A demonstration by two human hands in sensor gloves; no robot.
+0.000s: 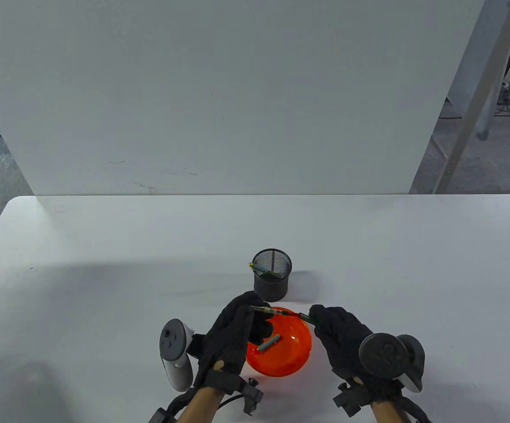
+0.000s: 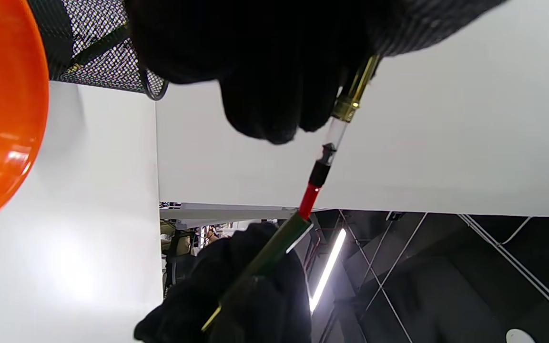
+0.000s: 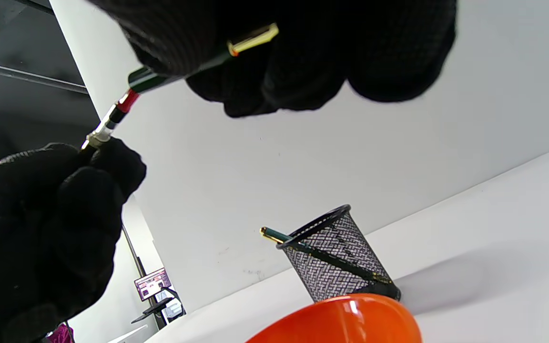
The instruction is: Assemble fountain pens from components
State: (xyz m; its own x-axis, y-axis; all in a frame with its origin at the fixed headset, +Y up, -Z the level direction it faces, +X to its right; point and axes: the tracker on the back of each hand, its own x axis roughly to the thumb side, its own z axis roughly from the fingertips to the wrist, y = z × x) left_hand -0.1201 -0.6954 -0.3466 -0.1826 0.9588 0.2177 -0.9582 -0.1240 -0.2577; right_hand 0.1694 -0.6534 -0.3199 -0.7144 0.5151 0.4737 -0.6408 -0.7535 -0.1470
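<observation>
Now barrel [image 2: 274, 250] and converter [image 2: 320, 174] share one axis above the bowl [image 1: 297, 357].
Left hand [image 1: 233, 339] pinches the nib section [image 2: 350, 102]; right hand [image 1: 347, 341] grips the barrel (partly sleeved on).

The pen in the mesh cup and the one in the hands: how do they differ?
The pen in the cup looks joined and leans on the rim of the mesh cup, untouched. The held pen is in two parts: the left hand grips the front section, the right hand the green barrel, red converter exposed. Both are dark green with gold trim.
</observation>
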